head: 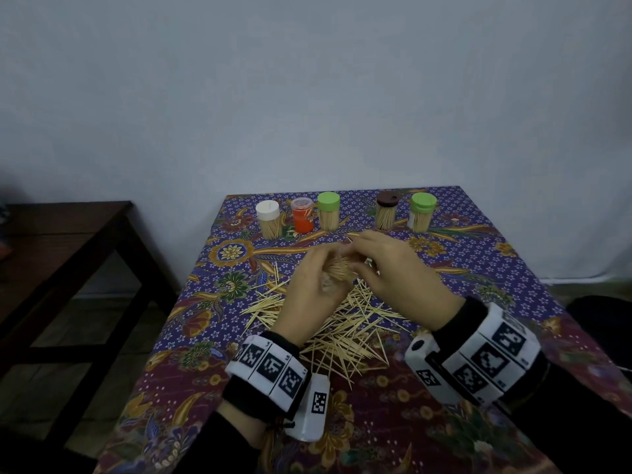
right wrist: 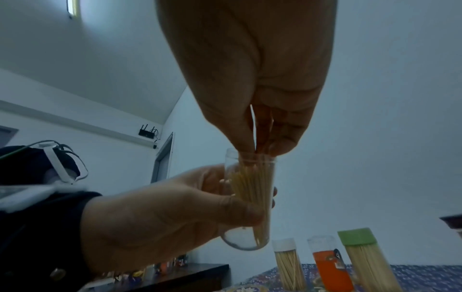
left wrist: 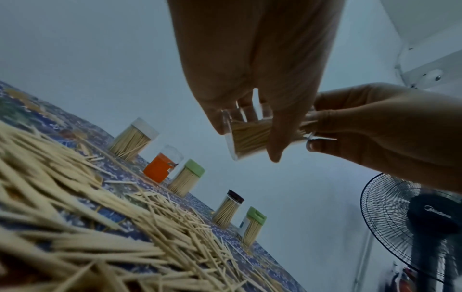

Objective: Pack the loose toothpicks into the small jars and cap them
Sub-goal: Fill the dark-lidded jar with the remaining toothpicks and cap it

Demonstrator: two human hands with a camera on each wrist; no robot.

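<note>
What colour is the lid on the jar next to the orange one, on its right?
Green lid. The head view shows it best.

Tablecloth [head: 485,234]: deep blue w/ tiny white flowers, gold, maroon & green batik blooms, far edge more blue, near edge more maroon. Along its far edge, L to R: white-capped jar [head: 268,220], orange jar [head: 302,215] w/ clear cap, green-capped jar [head: 328,211], brown-capped jar [head: 387,210], second green-capped jar [head: 422,212], sticks inside pale tan. Mid-cloth: loose toothpicks [head: 345,331], pale straw yellow. Above them a clear jar [right wrist: 250,199]. Wrist bands [head: 270,366] white w/ black square codes, sleeves black. Left of cloth: dark brown side table [head: 61,241].
</note>
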